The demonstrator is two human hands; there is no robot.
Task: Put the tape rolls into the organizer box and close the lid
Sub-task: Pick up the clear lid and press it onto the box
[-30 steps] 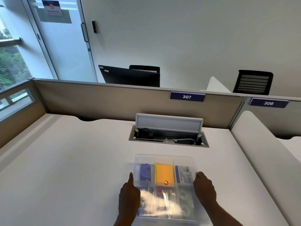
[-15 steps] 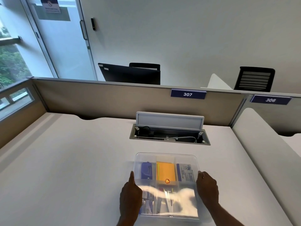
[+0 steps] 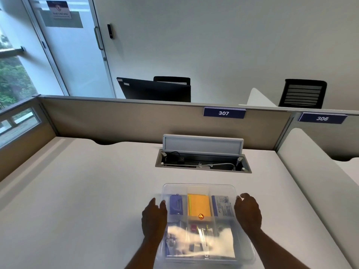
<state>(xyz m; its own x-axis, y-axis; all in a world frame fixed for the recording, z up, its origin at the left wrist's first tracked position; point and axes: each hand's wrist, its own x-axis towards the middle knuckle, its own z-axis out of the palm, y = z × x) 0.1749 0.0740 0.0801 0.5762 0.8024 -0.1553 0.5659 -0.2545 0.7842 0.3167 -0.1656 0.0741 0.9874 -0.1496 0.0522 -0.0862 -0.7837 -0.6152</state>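
A clear plastic organizer box [image 3: 202, 188] sits on the white desk in front of me, with its transparent lid lying flat on top. Through the lid I see a blue item [image 3: 175, 204], an orange pad [image 3: 198, 205] and a printed packet [image 3: 222, 206] in the far compartments. Glare washes out the near compartments, so the tape rolls are hard to make out. My left hand [image 3: 154, 216] is at the box's left edge, thumb and finger apart. At the right edge is my right hand [image 3: 247, 212], fingers loosely curled. Neither hand holds anything.
An open cable tray [image 3: 203, 165] with a raised grey flap is set into the desk [image 3: 87, 191] just beyond the box. Beige partitions [image 3: 126, 121] wall the desk at the back and left, and a white divider [image 3: 314, 167] runs along the right.
The box has stayed put. Both hands have eased a little forward along its sides, and their fingers have lifted from lying flat on the lid.
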